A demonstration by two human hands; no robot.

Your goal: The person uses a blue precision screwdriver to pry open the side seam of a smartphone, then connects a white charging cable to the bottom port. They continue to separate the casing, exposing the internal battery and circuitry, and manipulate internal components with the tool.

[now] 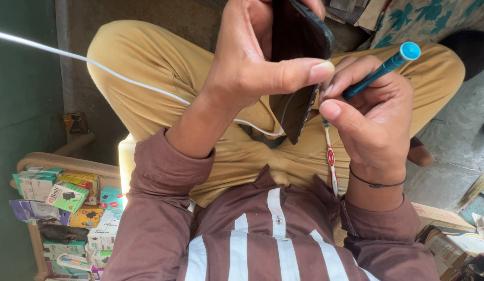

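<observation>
Figure: Supports around the seated person.
A wooden rack (70,162) at lower left carries a heap of small coloured cartons (65,208), green, yellow and white, lying directly on it. The grey floor (450,140) at right bears cardboard boxes (444,229) near the lower corner and a broom's bristles (476,187).

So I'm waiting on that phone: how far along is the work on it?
Done: nothing shows as finished. In hand: the left hand grips the dark phone upright, a white cable running to its lower end; the right hand holds a blue-handled tool beside it. Left: I cannot tell; a toothbrush lies on the lap.
</observation>
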